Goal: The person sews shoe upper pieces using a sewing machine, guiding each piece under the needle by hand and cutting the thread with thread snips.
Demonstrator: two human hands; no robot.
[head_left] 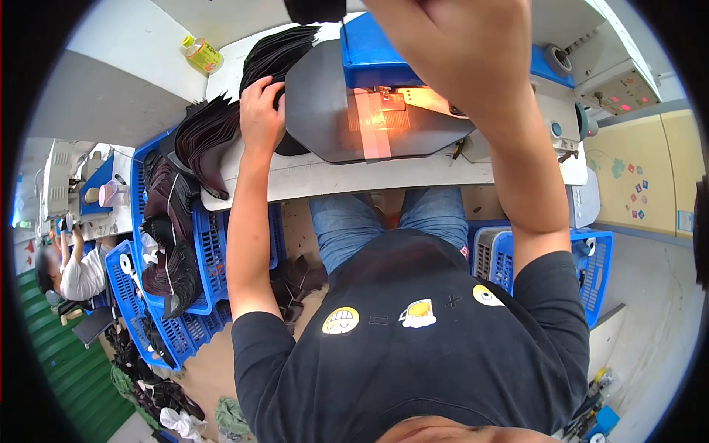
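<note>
My left hand is at the left end of a dark grey flat plate, its fingers bent and closed on the edge of a dark fabric piece. Just beyond it lies a fanned stack of dark fabric pieces. My right hand is raised close to the camera, over the blue sewing machine. It looks curled, but its fingertips are cut off by the upper edge, so whatever it holds is hidden. Warm light falls on the needle area and on a pinkish tape strip across the plate.
More dark pieces hang over the white table's left edge. Blue baskets with dark bundles stand at the left, another blue basket at the right. A bottle lies behind. Another person works far left.
</note>
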